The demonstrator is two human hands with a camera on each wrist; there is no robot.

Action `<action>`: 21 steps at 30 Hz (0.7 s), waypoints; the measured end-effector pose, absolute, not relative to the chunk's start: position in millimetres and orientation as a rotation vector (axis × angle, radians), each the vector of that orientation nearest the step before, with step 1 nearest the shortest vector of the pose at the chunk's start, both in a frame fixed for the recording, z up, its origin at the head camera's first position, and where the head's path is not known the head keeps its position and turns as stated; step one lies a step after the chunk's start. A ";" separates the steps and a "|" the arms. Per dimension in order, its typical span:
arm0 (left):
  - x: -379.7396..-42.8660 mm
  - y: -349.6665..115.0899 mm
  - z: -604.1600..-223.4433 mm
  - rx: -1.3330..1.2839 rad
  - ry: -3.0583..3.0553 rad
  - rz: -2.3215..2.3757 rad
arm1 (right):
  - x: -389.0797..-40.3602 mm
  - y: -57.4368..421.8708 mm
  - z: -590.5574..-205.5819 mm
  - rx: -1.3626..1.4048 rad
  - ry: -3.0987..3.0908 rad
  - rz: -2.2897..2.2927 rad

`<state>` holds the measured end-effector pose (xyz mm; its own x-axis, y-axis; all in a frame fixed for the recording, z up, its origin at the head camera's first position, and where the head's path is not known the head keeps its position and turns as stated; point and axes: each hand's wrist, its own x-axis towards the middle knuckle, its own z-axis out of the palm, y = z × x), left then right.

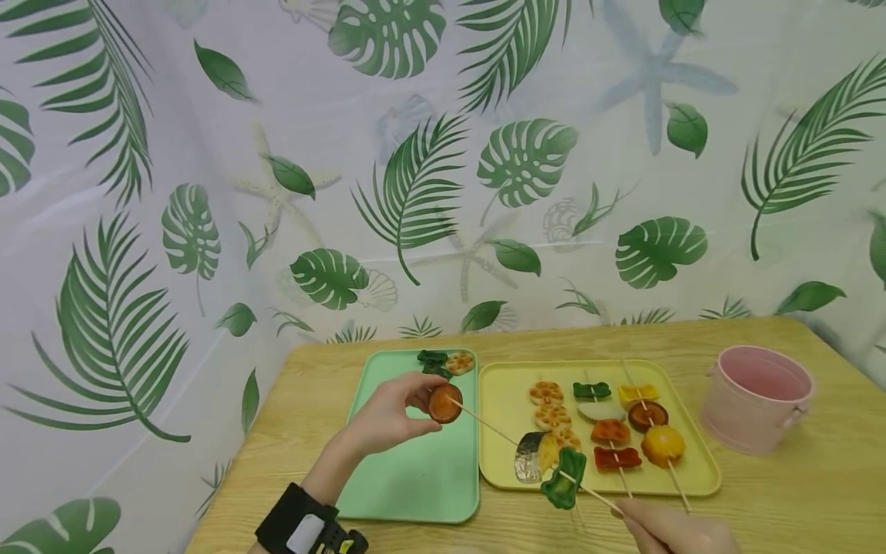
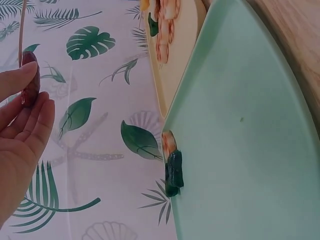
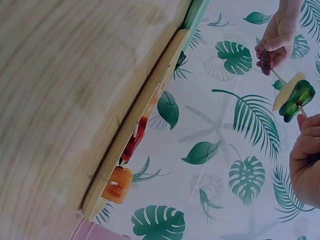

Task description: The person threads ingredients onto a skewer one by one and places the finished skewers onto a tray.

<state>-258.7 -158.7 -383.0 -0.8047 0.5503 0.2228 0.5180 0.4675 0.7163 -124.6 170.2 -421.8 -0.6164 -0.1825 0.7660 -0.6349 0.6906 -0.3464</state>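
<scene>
My left hand [image 1: 388, 415] pinches a brown round play-food slice [image 1: 445, 404] between thumb and fingers, over the green tray [image 1: 422, 485]. The tip of a wooden skewer [image 1: 487, 425] meets the slice. In the head view my right hand [image 1: 678, 531] grips the skewer's lower end, near the front of the yellow tray. A green pepper piece [image 1: 564, 478] and a pale yellow slice with dark rind [image 1: 531, 457] are threaded on it. The right wrist view shows the skewer raised between both hands, with the brown slice [image 3: 266, 61] at the left fingertips.
The yellow tray [image 1: 494, 377] carries finished-looking skewers and several round lattice slices [image 1: 547, 393]. Dark green pieces [image 1: 432, 358] and another lattice slice [image 1: 460, 362] lie at the green tray's far edge. A pink bucket [image 1: 754, 400] stands at right; a leaf-patterned cloth [image 1: 443, 192] hangs behind.
</scene>
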 end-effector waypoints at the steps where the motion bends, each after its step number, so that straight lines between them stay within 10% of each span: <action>1: -258.6 -158.4 -383.3 0.982 2.642 1.281 | -124.2 170.7 -421.8 0.619 -2.173 0.786; 21: -259.1 -158.9 -384.7 1.058 2.530 1.273 | -120.5 178.5 -426.6 0.661 -2.163 0.800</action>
